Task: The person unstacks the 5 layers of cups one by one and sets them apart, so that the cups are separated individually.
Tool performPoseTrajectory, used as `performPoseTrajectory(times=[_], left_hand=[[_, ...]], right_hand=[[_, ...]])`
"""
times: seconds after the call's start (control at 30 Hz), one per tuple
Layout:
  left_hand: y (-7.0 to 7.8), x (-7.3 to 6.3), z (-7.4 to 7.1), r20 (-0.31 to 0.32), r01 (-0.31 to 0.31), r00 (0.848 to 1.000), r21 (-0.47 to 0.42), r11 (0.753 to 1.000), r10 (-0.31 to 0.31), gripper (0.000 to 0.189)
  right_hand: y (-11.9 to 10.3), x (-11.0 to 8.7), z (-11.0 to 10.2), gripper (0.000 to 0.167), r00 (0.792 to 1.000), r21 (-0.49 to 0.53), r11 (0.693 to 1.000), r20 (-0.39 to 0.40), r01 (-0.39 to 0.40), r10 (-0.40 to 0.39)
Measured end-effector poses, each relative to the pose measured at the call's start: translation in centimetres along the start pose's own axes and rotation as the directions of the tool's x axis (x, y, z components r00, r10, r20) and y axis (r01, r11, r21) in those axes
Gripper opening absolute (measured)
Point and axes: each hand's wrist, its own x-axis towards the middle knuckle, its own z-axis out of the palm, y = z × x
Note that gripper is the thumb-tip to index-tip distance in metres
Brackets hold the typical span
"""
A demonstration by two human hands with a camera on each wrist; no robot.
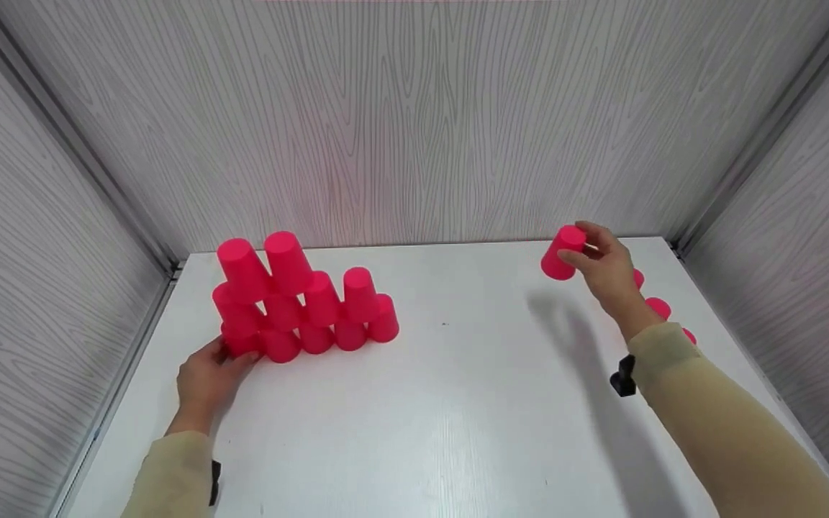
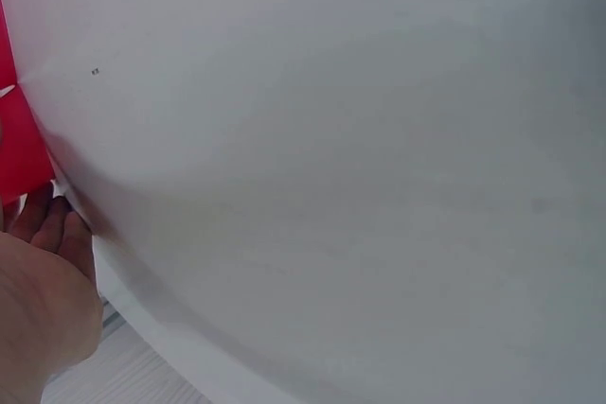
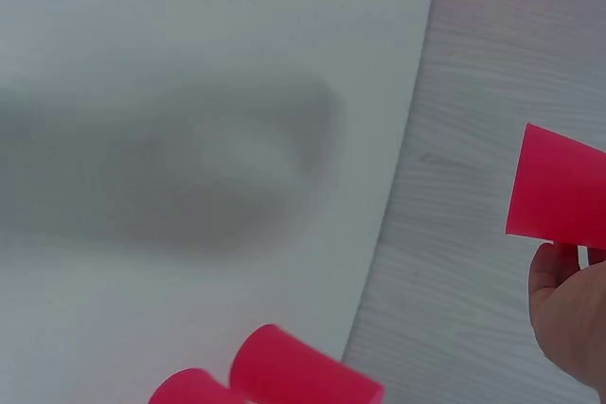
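Nearest: two beige sleeves (image 1: pixel 738 424) reach in over the near side of the white desk (image 1: pixel 443 424), a small black device (image 1: pixel 624 378) at each wrist. Left hand (image 1: pixel 206 378) near the desk's left edge, fingers and thumb around the end cup (image 1: pixel 238 345) of a bottom row, grasping it low down. That cup is part of a red cup stack (image 1: pixel 283 311), all mouth down: five at the bottom, four in the middle, two on top at the left end. Stack sits left of the desk's middle, toward the far left corner. Over by the right edge, at least three more red cups (image 1: pixel 658 309), partly hidden behind the right wrist. Right hand (image 1: pixel 605 270) pinches a single red cup (image 1: pixel 557 259) between thumb and fingers, narrow end up, slightly tilted, raised off the desk near the far edge, toward the far right corner. Behind the far edge: grey wood-grain panel (image 1: pixel 422 122).
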Motion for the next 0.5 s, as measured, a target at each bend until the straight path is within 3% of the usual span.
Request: performPoseTrajectory(times=[0.17,0.5], left_hand=[[-0.1,0.1,0.0,-0.010,-0.003,1.000,0.008,1.000,0.003,0.084],[0.1,0.0,0.1,-0.006,0.006,1.000,-0.003,1.000,-0.006,0.083]], right_hand=[[2.6,-0.4,-1.7,0.075,0.998,-0.002,0.999,-0.043,-0.038,0.038],[5.7,-0.8,-2.6,0.080,0.993,-0.050,0.993,-0.057,-0.109,0.106]])
